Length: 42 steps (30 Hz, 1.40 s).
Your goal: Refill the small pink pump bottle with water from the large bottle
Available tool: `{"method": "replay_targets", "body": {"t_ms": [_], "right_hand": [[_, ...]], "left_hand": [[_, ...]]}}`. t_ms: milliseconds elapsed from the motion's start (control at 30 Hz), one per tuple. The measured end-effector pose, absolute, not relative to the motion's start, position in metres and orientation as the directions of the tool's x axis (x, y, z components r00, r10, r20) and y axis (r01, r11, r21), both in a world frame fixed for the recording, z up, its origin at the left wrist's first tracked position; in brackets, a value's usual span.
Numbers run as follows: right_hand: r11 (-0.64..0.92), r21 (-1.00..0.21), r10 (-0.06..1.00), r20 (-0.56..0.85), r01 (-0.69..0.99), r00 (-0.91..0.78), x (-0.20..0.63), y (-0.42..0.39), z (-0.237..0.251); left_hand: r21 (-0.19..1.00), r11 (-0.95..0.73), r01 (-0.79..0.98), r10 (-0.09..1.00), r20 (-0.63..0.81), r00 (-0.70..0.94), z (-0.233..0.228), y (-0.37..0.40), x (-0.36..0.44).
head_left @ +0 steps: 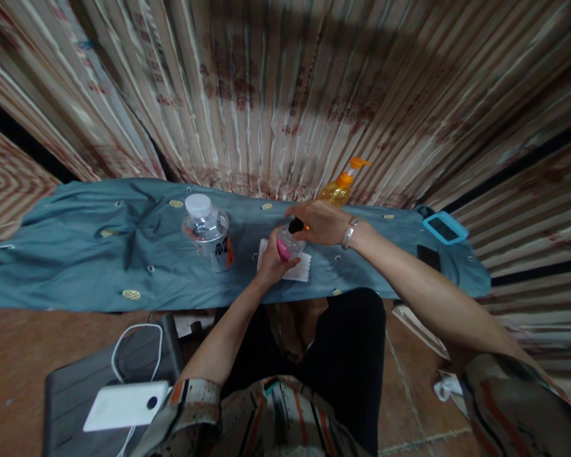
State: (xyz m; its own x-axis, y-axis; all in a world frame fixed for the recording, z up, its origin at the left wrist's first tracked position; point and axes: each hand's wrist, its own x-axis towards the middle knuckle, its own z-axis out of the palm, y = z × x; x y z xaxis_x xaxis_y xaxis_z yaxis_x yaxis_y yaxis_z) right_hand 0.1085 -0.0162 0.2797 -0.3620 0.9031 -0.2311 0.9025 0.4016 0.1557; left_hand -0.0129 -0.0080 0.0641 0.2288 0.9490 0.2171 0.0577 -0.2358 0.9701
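In the middle of the covered table, my left hand (272, 261) is wrapped round a small clear bottle (292, 240) with a pink patch on its side. My right hand (324, 222) reaches over the top of it, its fingers closed about a black cap (295, 225). Whether the cap sits on the bottle's neck or is loose, I cannot tell. Under the bottle lies a white cloth (301, 270) with a scalloped edge. Behind my right hand stands a pump bottle (337, 189) of yellow liquid with an orange pump, partly hidden.
A large clear bottle (207, 231) with a white lid stands to the left. On the table's right end are a blue-framed device (445, 227) and a dark flat object (428, 257). A white power bank (126, 405) with a cable rests on a grey surface at lower left.
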Motion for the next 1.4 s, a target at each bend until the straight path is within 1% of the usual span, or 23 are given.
{"method": "replay_targets", "body": {"t_ms": [100,267,367,467,567,667,800,900,1067,1167,1300,1400], "right_hand": [[0.421,0.130,0.889,-0.258,0.898,-0.379,0.108,-0.016,0.279],[0.366,0.080,0.914,-0.220,0.927,-0.342,0.100,-0.018,0.275],[0.330,-0.004,0.930,-0.168,0.944,-0.326,0.105,-0.018,0.269],[0.270,-0.134,0.954,-0.095,0.953,-0.284,0.122,-0.020,0.255],[0.159,-0.261,0.984,-0.031,0.952,-0.173,0.142,-0.029,0.221],[0.003,-0.312,1.000,-0.013,0.950,-0.007,0.152,-0.043,0.169],[-0.126,-0.374,0.992,-0.064,0.919,0.110,0.146,-0.060,0.104],[-0.194,-0.442,0.981,-0.116,0.876,0.158,0.139,-0.062,0.079],[-0.268,-0.598,0.961,-0.226,0.755,0.162,0.137,-0.056,0.070],[-0.299,-0.711,0.954,-0.247,0.636,0.173,0.137,-0.058,0.069],[-0.316,-0.861,0.946,-0.253,0.399,0.203,0.127,-0.066,0.065],[-0.258,-0.948,0.950,-0.214,0.188,0.226,0.114,-0.073,0.065]], "left_hand": [[0.971,-0.232,0.058,0.951,0.214,0.223,0.063,-0.008,-0.013],[0.968,-0.242,0.065,0.950,0.223,0.221,0.065,-0.010,-0.014],[0.969,-0.236,0.078,0.952,0.215,0.218,0.066,-0.011,-0.015],[0.964,-0.252,0.084,0.950,0.230,0.209,0.067,-0.012,-0.015],[0.962,-0.261,0.081,0.949,0.240,0.205,0.068,-0.012,-0.016],[0.961,-0.268,0.063,0.943,0.248,0.222,0.071,-0.012,-0.019],[0.964,-0.260,0.064,0.949,0.243,0.203,0.075,-0.012,-0.026],[0.967,-0.246,0.068,0.956,0.231,0.178,0.075,-0.011,-0.035],[0.959,-0.249,0.133,0.965,0.233,0.123,0.074,-0.010,-0.057],[0.958,-0.238,0.158,0.970,0.225,0.096,0.073,-0.011,-0.068],[0.961,-0.220,0.169,0.975,0.212,0.067,0.070,-0.014,-0.078],[0.956,-0.230,0.180,0.972,0.219,0.079,0.071,-0.017,-0.081]]}}
